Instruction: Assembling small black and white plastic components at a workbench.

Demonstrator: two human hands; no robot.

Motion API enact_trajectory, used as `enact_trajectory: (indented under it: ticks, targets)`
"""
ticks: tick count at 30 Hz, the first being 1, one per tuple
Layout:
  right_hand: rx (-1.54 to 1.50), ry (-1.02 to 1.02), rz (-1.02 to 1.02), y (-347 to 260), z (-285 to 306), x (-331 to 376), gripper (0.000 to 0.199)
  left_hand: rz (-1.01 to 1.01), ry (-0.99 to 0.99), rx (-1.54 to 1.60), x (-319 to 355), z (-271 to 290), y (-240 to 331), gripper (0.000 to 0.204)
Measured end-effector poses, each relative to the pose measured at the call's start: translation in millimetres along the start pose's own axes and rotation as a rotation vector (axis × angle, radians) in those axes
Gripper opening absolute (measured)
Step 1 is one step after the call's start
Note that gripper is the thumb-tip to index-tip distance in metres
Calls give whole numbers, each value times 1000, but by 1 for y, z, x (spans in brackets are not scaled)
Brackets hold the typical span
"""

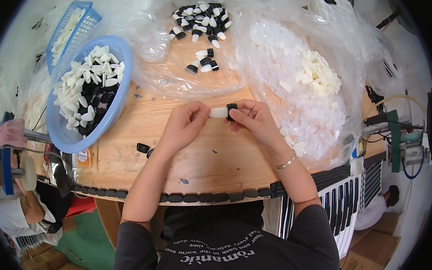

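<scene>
Wood-grained tabletop (217,166); left hand (183,124) pinching white oval (218,112), right hand (255,119) black cap (231,108).

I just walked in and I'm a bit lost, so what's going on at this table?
Someone is holding a white piece and a black cap end to end over the table. The left hand pinches the white end, the right hand the black one. Similar black-and-white pieces lie beyond the hands. A blue basin of loose white and black parts stands left; pale pieces are heaped right.

Free tabletop (128,124) beside blue basin (129,66)
</scene>
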State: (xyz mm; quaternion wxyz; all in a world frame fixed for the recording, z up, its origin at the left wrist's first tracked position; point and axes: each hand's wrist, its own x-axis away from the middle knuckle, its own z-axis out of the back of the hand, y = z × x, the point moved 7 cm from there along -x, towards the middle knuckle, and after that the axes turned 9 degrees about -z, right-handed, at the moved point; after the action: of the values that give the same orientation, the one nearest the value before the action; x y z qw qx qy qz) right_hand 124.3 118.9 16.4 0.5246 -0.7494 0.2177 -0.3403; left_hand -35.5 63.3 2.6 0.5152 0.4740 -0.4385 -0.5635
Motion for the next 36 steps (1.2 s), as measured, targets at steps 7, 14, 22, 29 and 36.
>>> enact_trajectory:
  ticks: [7,14,22,29,36]
  targets:
    - [175,63,-23,-18,5,-33,24,-51,355,-174,77,87,24,29]
    - [948,710,562,-95,22,-64,46,112,400,-347,118,108,8,18]
    - [620,454,288,-58,72,-17,37,-264,257,-879,126,53,14,22]
    - [580,794,382,-79,158,29,23,-432,162,-667,68,10,59,13]
    - [953,926,386,-67,198,47,19,-430,54,4,-5,-15,59,20]
